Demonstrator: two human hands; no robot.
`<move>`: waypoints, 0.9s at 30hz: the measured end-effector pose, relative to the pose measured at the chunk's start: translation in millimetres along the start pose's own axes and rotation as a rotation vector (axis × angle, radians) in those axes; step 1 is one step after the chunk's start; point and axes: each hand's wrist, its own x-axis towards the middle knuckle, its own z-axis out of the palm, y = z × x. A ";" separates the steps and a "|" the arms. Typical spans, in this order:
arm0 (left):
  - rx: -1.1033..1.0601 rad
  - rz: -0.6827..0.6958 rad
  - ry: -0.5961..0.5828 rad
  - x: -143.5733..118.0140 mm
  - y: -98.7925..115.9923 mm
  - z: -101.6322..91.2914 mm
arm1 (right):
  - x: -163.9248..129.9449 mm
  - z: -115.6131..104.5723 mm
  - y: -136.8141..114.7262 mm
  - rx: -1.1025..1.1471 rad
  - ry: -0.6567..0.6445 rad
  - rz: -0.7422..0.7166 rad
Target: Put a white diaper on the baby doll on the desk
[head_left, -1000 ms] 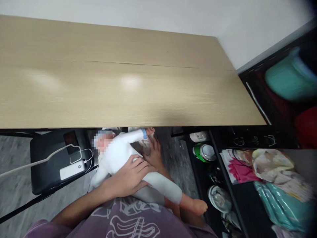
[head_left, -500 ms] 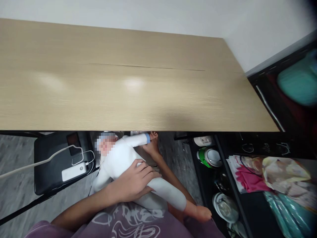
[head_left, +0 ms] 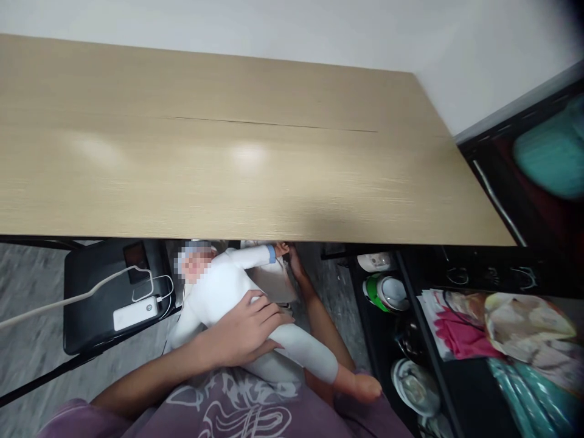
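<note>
A baby doll [head_left: 221, 295] lies across the person in front of the purple shirt [head_left: 255, 413], just beyond the near edge of the wooden table [head_left: 255, 194], on the person's side and left of that edge's right corner. It wears a white long-sleeved top with a blue cuff at the wrist and paler grey-white leggings. The lower leg and foot are bare, smooth and orange-tan. Something pale blue shows at the head, which is otherwise blurred.

Its long axis runs on a slant: the head points left and away, close by the near edge of the table, while the foot points right and back toward the person. One arm stretches right, nearly along that edge; the other hangs down to the left.

The left hand [head_left: 249, 328] rests on the doll's hip, its fingers close together and curved over the far side, the thumb apart along the near side of the thigh, holding the doll between them. The right hand [head_left: 296, 264] reaches past the legs to the table's near edge, near the doll's outstretched hand and a pale bundle [head_left: 269, 283]; its fingers are mostly hidden, so whether they are spread or pinching cannot be told
</note>
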 end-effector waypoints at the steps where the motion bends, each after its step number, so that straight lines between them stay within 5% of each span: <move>1: -0.004 -0.003 0.001 -0.6 0.0 0.2 | -6.9 -4.8 6.8 0.020 0.043 -0.004; 4: 0.004 0.004 0.002 -2.9 -0.9 1.9 | -38.5 -22.9 15.0 0.065 0.166 -0.056; 7: 0.034 0.021 -0.007 -4.3 -2.9 5.4 | -66.9 -38.4 -5.7 0.092 0.162 -0.198; 12: 0.048 0.088 -0.042 0.3 -4.5 8.8 | -57.8 -29.5 -75.1 -0.153 -0.314 -0.601; 16: 0.027 0.135 0.011 -3.2 -3.1 6.9 | -27.8 1.6 -107.6 -0.440 -0.621 -0.407; 19: -0.044 0.082 0.179 -35.3 -8.5 13.9 | -17.3 16.0 -117.8 -0.515 -0.712 -0.320; 21: -0.071 -0.036 0.478 -73.2 -17.6 25.5 | -16.8 18.4 -124.9 -0.538 -0.722 -0.351; 23: -0.011 -0.375 0.851 -115.9 -28.9 39.3 | -18.4 17.8 -134.1 -0.558 -0.724 -0.397; 25: -0.081 -0.820 0.889 -152.5 -38.2 51.0 | -19.9 17.0 -144.7 -0.572 -0.737 -0.435; 27: -0.330 -1.119 0.726 -176.1 -42.3 58.8 | -20.4 16.9 -155.8 -0.574 -0.745 -0.467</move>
